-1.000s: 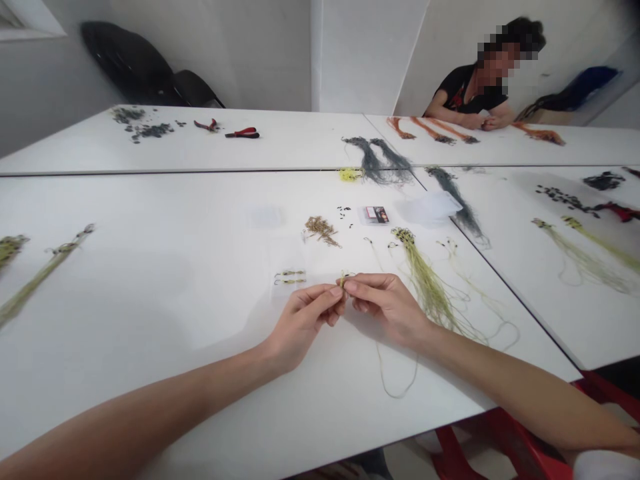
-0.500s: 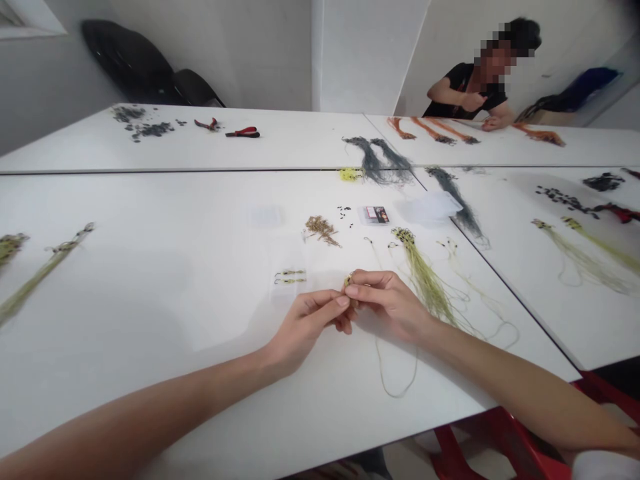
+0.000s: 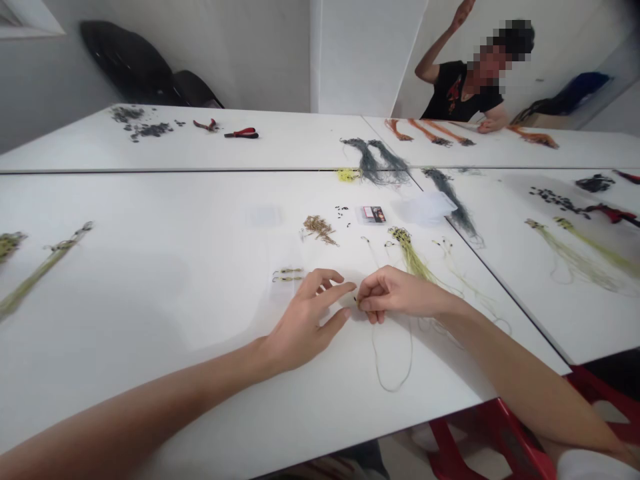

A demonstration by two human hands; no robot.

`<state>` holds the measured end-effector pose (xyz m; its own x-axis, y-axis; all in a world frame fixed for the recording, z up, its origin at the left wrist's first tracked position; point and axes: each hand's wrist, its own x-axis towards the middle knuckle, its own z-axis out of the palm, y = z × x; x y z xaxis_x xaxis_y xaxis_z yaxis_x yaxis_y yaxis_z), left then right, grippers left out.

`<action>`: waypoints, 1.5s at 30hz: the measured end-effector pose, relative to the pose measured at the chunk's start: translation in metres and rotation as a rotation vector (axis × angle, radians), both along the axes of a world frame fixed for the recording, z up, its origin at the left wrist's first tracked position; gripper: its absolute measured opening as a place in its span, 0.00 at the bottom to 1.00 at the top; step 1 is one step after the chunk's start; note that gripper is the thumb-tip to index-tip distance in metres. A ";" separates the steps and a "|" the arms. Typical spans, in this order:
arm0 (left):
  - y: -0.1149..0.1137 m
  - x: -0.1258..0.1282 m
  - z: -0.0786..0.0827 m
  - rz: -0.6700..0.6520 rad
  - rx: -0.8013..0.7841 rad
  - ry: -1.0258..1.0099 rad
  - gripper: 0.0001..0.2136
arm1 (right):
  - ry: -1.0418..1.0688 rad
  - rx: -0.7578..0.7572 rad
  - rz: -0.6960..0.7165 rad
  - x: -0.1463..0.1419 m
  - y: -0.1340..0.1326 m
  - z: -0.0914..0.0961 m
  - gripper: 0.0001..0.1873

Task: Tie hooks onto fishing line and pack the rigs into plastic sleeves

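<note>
My right hand (image 3: 397,293) pinches a small fishing rig (image 3: 357,302) between thumb and fingertips; only a dark and yellowish end shows. A pale line (image 3: 393,389) loops over the table below that hand. My left hand (image 3: 313,320) is just to the left, fingers spread, its index fingertip close to the rig; whether it touches cannot be made out. Behind my left hand lies a clear case (image 3: 284,291), partly covered, with two hooked rigs (image 3: 289,271) side by side. A bundle of yellow-green lines (image 3: 413,257) lies beyond my right wrist.
Brass-coloured small parts (image 3: 320,228), black bits (image 3: 341,212), a labelled box (image 3: 373,214) and a clear plastic bag (image 3: 430,206) lie ahead. Grey line bundles (image 3: 370,160) and red-handled pliers (image 3: 243,133) are farther back. Across the table sits a person (image 3: 460,90), one arm raised.
My left hand has let go of the rig and opened, fingers spreading. My right hand has shifted slightly right with the rig. The person opposite has raised an arm.
</note>
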<state>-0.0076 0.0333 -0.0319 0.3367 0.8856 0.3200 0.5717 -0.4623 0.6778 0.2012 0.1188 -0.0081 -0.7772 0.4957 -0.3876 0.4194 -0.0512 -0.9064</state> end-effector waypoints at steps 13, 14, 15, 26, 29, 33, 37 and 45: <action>0.004 -0.002 0.002 -0.022 0.343 0.224 0.09 | 0.097 -0.087 -0.002 -0.005 -0.003 -0.001 0.10; 0.005 -0.002 0.002 -0.017 0.351 0.218 0.10 | 0.101 -0.087 -0.006 -0.005 -0.003 -0.002 0.11; 0.005 -0.003 0.002 -0.013 0.355 0.211 0.10 | 0.104 -0.085 -0.011 -0.006 -0.003 -0.002 0.11; 0.006 -0.004 0.006 -0.020 0.278 0.169 0.12 | 0.129 -0.084 -0.044 -0.005 -0.002 -0.002 0.09; 0.006 -0.004 0.006 -0.029 0.269 0.180 0.12 | 0.137 -0.103 -0.049 -0.005 -0.002 -0.003 0.11; 0.006 -0.004 0.007 -0.057 0.228 0.216 0.11 | 0.191 -0.163 -0.052 -0.004 -0.003 -0.006 0.17; 0.007 -0.003 0.011 -0.126 0.178 0.259 0.10 | 0.218 -0.175 -0.017 -0.005 -0.004 -0.005 0.19; 0.009 -0.003 0.014 -0.167 0.166 0.306 0.11 | 0.202 -0.177 -0.001 -0.007 -0.004 -0.003 0.21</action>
